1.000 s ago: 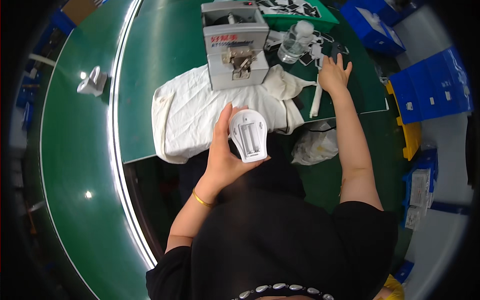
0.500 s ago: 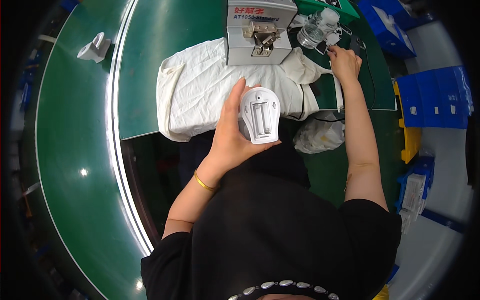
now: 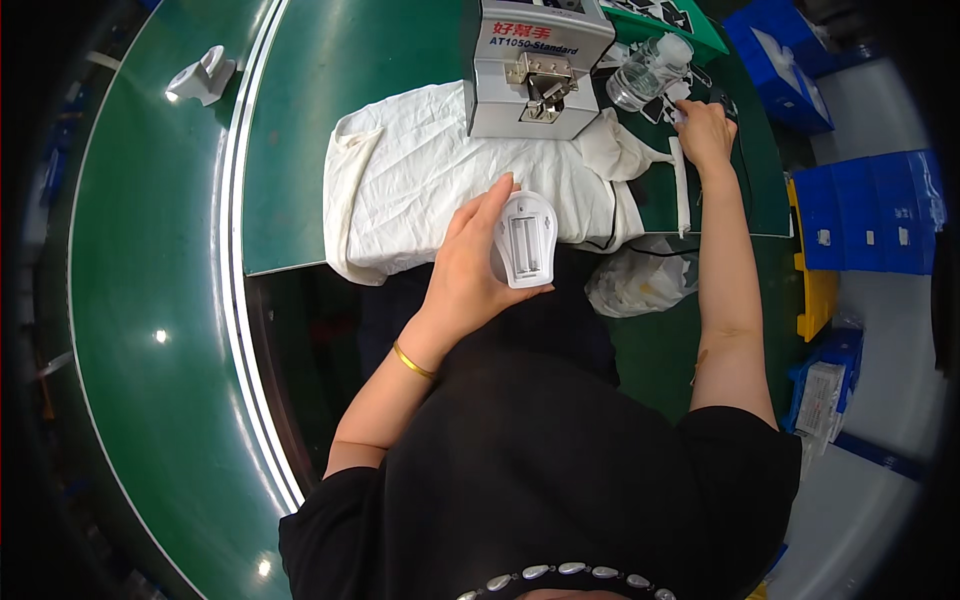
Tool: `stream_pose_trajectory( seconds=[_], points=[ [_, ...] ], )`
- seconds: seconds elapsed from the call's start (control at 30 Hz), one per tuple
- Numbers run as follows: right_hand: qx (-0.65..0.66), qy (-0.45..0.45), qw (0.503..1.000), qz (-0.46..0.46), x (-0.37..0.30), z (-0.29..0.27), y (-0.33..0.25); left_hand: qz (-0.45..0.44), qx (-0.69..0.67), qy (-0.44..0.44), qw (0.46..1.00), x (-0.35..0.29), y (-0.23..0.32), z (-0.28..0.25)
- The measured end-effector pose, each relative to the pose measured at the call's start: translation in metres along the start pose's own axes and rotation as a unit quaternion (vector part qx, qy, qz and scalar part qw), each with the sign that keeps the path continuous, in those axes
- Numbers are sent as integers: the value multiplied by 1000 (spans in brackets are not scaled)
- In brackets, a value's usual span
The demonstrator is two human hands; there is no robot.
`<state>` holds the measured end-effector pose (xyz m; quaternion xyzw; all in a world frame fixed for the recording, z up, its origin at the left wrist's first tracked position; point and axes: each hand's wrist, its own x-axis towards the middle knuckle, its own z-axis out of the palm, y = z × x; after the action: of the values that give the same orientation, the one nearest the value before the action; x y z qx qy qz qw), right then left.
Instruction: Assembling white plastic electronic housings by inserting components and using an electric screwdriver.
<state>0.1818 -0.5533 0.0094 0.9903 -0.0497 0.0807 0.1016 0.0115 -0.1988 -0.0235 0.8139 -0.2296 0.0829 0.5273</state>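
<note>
A white, rounded plastic housing (image 3: 527, 240) rests in my left hand (image 3: 463, 268), its bare battery compartment facing up. My thumb and fingers wrap its left side and lower edge, above the near edge of the table. Far to the right, my right hand (image 3: 706, 136) reaches out with its fingers pinched together among small black and white pieces (image 3: 655, 108). What those fingertips hold, if anything, is too small to make out. Just left of that hand lies a clear plastic bottle (image 3: 632, 82).
A grey benchtop machine (image 3: 530, 95) stands behind a white cloth (image 3: 410, 185). On the green surface at left sits a white plastic part (image 3: 203, 77). A green tray (image 3: 708, 36) is at the back right, blue bins (image 3: 868, 215) stand right, and a plastic bag (image 3: 642, 285) hangs below the table.
The housing in my left hand has tilted slightly. My right hand stays among the small pieces, its fingers a little shifted. The whole view has moved a little.
</note>
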Motion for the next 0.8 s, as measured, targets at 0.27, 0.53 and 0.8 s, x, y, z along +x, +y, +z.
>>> stream_pose_trajectory(
  seconds=[0.27, 0.53, 0.8],
  points=[
    [96, 13, 995, -6, 14, 8, 17, -13, -1, 34, 999, -4, -5, 4],
    [380, 167, 909, -20, -31, -53, -24, -16, 18, 44, 999, -8, -6, 2],
    [718, -198, 658, -108, -147, -84, -138, -14, 11, 48, 999, -2, -1, 3]
  ],
)
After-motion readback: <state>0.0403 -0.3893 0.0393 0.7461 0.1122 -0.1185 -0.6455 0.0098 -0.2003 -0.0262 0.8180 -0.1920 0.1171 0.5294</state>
